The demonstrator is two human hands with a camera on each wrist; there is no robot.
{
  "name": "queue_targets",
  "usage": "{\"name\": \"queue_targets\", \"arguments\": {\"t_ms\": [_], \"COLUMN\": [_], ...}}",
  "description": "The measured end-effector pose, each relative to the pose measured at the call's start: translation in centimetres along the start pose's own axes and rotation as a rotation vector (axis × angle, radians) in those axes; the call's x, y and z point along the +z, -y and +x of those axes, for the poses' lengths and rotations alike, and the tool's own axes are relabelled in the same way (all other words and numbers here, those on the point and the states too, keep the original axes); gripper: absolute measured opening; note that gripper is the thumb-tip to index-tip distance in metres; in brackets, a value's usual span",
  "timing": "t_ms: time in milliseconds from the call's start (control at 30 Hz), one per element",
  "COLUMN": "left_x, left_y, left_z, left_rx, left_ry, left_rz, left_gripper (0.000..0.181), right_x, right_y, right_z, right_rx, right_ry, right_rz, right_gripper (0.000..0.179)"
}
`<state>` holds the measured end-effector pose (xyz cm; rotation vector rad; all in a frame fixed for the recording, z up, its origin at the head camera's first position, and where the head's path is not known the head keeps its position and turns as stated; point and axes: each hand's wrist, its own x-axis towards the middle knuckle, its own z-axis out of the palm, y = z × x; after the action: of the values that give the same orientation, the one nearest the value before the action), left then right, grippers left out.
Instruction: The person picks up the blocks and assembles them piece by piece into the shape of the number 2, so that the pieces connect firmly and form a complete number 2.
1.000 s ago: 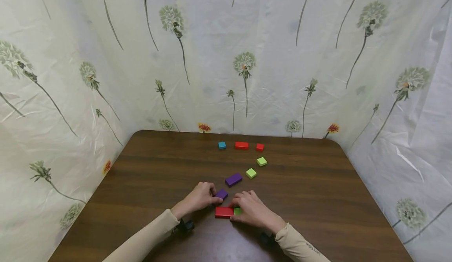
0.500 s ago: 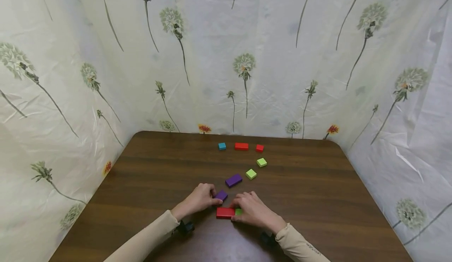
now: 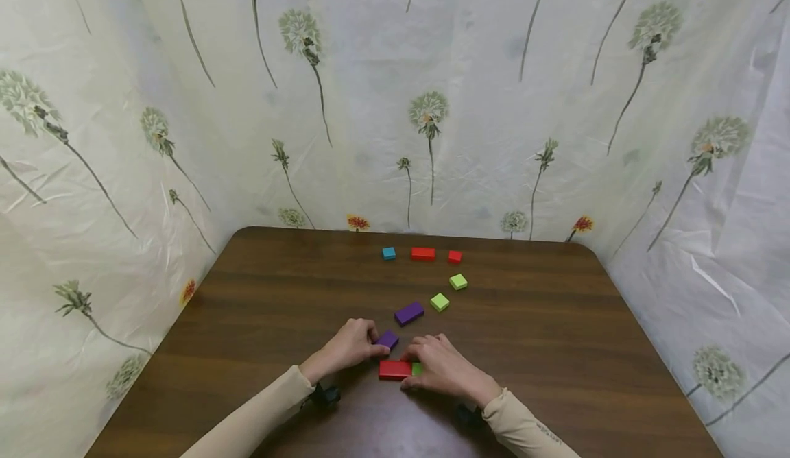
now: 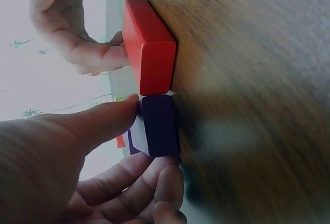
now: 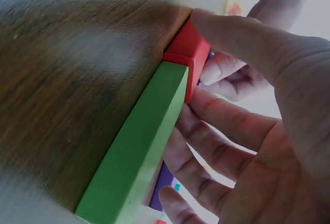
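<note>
My left hand pinches a purple block between thumb and fingers on the table. In the left wrist view, the end of this purple block sits right beside a red block. My right hand holds the red block near its right end, thumb on the near side and fingers on the far side. A green block lies end to end with the red one, under the right palm. From the head view, most of the green block is hidden by that hand.
Beyond the hands a curved trail of blocks crosses the brown table: a purple block, two lime blocks, a small red block, a longer red block and a blue block. A flowered curtain surrounds the table.
The red and green blocks have shifted very slightly to the right under my right hand. The left hand and its purple block stay almost still.
</note>
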<state>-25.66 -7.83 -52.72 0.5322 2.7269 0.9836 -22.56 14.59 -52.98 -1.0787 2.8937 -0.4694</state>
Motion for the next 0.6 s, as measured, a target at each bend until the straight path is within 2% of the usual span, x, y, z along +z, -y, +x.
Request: {"name": "queue_targets", "arguments": {"t_ms": [200,367,600], "left_x": [0.0,0.0,0.1], "left_y": [-0.1,-0.1,0.2], "left_z": [0.2,0.3,0.2], "left_rx": [0.030,0.028,0.022], "left_ry": [-0.025,-0.024,-0.016], "left_rz": [0.006,0.007,0.012], "left_gripper": [0.028,0.029,0.029], "right_x": [-1.1,-2.6,-5.0], "right_y": [-0.6,-2.0,-4.6], "right_z": [0.0,-0.2,-0.2], "right_rx": [0.049,0.089,0.149], "right_ry": [0.020,-0.007,-0.063], "right_rz": [0.070,0.123,0.181], "right_gripper": [0.042,0.041,0.031]}}
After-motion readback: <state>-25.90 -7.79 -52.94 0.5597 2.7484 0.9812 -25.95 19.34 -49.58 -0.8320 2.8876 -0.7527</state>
